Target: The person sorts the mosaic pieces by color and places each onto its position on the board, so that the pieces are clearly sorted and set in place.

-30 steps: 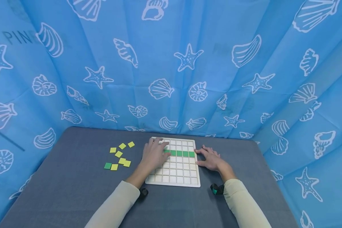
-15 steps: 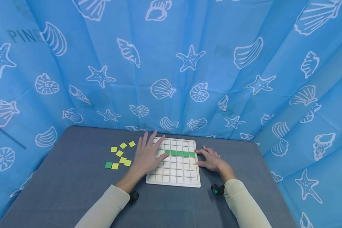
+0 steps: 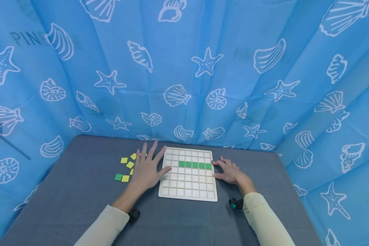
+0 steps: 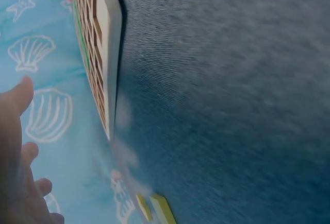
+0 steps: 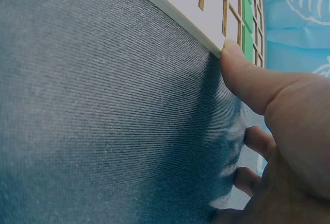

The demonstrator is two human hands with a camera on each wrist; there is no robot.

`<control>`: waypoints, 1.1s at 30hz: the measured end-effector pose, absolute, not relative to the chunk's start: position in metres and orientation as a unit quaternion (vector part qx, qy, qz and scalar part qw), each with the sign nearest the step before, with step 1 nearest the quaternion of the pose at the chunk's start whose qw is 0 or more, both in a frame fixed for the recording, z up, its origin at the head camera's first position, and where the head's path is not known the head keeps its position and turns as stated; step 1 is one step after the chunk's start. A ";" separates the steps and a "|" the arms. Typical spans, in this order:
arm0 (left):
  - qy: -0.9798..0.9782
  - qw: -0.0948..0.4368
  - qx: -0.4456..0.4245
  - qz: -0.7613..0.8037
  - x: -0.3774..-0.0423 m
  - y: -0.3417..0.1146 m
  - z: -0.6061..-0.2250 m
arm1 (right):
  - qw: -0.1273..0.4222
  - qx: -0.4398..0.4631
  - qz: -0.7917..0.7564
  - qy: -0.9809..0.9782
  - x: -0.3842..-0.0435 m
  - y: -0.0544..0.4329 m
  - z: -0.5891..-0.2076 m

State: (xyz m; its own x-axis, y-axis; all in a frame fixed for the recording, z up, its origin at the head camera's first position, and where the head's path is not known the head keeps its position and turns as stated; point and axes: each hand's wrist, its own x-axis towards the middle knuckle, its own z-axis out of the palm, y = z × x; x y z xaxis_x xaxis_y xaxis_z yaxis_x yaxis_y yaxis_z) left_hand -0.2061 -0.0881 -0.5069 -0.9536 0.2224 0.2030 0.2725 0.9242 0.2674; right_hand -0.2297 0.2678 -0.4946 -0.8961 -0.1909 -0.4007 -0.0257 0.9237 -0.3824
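Observation:
A white gridded board (image 3: 188,193) with raised wooden dividers lies flat on the table. Several green square tiles (image 3: 195,165) fill part of one row, reaching its right side. My left hand (image 3: 145,172), fingers spread and holding nothing, hovers by the board's left edge, its thumb over that edge. Beneath and beyond it are loose yellow tiles (image 3: 124,160), some hidden by the hand. One loose green tile (image 3: 118,177) lies beside them. My right hand (image 3: 230,173) rests at the board's right edge; in the right wrist view its thumb (image 5: 242,72) touches the edge.
A grey cloth (image 3: 184,222) covers the table. Behind and along the sides hangs a blue curtain (image 3: 184,68) with white shell and starfish prints. Black straps with small devices (image 3: 134,214) sit at both wrists.
My left hand has moved left off the green row toward the loose tiles, its fingers spreading. The left part of the board is now uncovered. My right hand stays at the board's right edge.

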 end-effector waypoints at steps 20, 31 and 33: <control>-0.978 0.091 -0.087 -0.166 -0.193 -0.143 -0.516 | 0.211 -0.055 -0.194 0.956 -0.228 0.266 -0.495; -0.981 0.059 -0.058 -0.175 -0.185 -0.184 -0.519 | 0.211 -0.056 -0.196 0.956 -0.229 0.267 -0.497; -0.980 0.050 -0.058 -0.181 -0.184 -0.192 -0.519 | 0.211 -0.055 -0.194 0.956 -0.230 0.267 -0.498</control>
